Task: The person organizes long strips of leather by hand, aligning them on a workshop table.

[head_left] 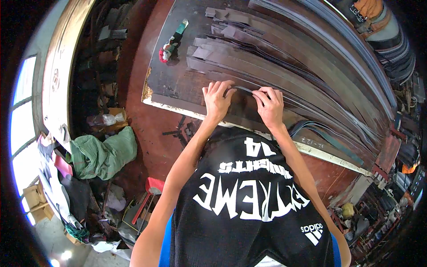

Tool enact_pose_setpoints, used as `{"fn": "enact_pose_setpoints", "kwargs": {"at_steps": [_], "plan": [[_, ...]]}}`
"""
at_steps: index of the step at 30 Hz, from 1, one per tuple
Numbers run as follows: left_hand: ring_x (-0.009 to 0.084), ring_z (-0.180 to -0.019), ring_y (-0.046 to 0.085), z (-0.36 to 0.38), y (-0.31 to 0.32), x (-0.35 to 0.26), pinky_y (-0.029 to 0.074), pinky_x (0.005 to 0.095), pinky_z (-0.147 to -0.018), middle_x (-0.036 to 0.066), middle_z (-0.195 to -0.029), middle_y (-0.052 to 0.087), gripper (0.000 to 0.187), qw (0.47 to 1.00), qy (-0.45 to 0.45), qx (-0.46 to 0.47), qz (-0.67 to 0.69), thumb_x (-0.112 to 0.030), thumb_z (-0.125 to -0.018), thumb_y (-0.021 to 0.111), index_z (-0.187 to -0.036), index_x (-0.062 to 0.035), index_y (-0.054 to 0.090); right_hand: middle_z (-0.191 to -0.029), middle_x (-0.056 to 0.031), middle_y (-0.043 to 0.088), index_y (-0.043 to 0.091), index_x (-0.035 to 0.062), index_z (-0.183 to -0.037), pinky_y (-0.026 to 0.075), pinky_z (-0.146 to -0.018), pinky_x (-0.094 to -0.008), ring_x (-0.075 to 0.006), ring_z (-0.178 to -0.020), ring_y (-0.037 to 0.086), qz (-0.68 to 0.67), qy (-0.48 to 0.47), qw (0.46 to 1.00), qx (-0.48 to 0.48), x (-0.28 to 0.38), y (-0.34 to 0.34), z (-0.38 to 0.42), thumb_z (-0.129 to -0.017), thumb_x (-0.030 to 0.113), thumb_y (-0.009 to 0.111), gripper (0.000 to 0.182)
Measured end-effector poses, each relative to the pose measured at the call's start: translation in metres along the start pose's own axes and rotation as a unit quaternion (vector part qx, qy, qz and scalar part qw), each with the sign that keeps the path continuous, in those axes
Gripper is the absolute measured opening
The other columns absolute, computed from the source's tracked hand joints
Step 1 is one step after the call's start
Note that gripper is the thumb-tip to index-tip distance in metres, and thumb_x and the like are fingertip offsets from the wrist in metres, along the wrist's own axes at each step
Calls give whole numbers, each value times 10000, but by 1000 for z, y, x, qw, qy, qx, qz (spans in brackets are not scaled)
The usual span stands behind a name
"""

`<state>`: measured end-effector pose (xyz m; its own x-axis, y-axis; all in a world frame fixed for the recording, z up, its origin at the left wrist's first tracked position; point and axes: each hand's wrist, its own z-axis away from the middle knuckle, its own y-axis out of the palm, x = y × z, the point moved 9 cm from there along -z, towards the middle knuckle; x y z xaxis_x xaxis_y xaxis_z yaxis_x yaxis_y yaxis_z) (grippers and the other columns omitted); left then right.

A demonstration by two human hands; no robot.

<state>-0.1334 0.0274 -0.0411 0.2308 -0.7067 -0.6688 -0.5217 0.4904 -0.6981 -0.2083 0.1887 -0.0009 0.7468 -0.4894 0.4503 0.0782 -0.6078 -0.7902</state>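
My left hand is closed, fingertips pinching one end of a short stretch of thin grey strip. At the other end of that stretch, my right hand pinches the strip between thumb and fingers. Both hands are over the near edge of a dark worktable. Just beyond them lie long stacks of flat dark brown strips, fanned unevenly at their left ends. A blade-like tool with a green and red wrapped handle rests on the table at the far left.
Curved grey strips lie right of my right hand, near a chalk-like marking on the table. More long strips line the far side. Down to the left are a green sack, a red dustpan and piled scraps.
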Motion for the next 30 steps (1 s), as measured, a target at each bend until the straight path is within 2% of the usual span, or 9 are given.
{"fn": "enact_pose_setpoints", "kwargs": {"at_steps": [6, 8, 14, 22, 30], "plan": [[216, -843, 578, 0, 0, -3, 373, 380, -766, -23, -874, 657, 219, 1000, 12, -2, -22, -183, -769, 774, -968, -152, 687, -915, 21, 647, 702, 122, -907, 445, -768, -354, -206, -831, 566, -5, -14, 1000, -2, 2, 0, 1, -739, 87, 765, 183], [218, -857, 571, 1, -1, -2, 366, 396, -768, -8, -892, 651, 148, 1000, 15, -7, -9, -178, -779, 743, -910, -151, 681, -912, 16, 655, 700, 117, -904, 448, -775, -354, -208, -833, 573, -11, -13, 1000, 0, 2, 0, 1, -739, 85, 764, 180], [223, -826, 567, 4, -8, 9, 363, 383, -760, -12, -845, 656, 151, 999, 7, 21, 49, -114, -741, 761, -844, -125, 652, -899, -4, 659, 685, 99, -893, 455, -799, -361, -213, -850, 596, -44, -34, 998, 1, 12, 5, -1, -729, 66, 767, 186], [210, -823, 570, 3, -22, 24, 362, 368, -761, -15, -860, 672, 136, 998, -42, 0, 56, -119, -756, 763, -853, -122, 666, -902, -6, 647, 694, 94, -927, 446, -778, -360, -212, -849, 586, -46, -39, 998, 7, 24, 20, -10, -747, 69, 752, 191], [194, -813, 573, 2, -22, 23, 366, 355, -778, -14, -867, 679, 130, 999, -23, 0, 41, -118, -766, 763, -869, -116, 683, -884, -8, 623, 706, 101, -935, 444, -766, -358, -222, -825, 573, -51, -21, 998, 26, 23, 22, -9, -762, 63, 740, 180]]}}
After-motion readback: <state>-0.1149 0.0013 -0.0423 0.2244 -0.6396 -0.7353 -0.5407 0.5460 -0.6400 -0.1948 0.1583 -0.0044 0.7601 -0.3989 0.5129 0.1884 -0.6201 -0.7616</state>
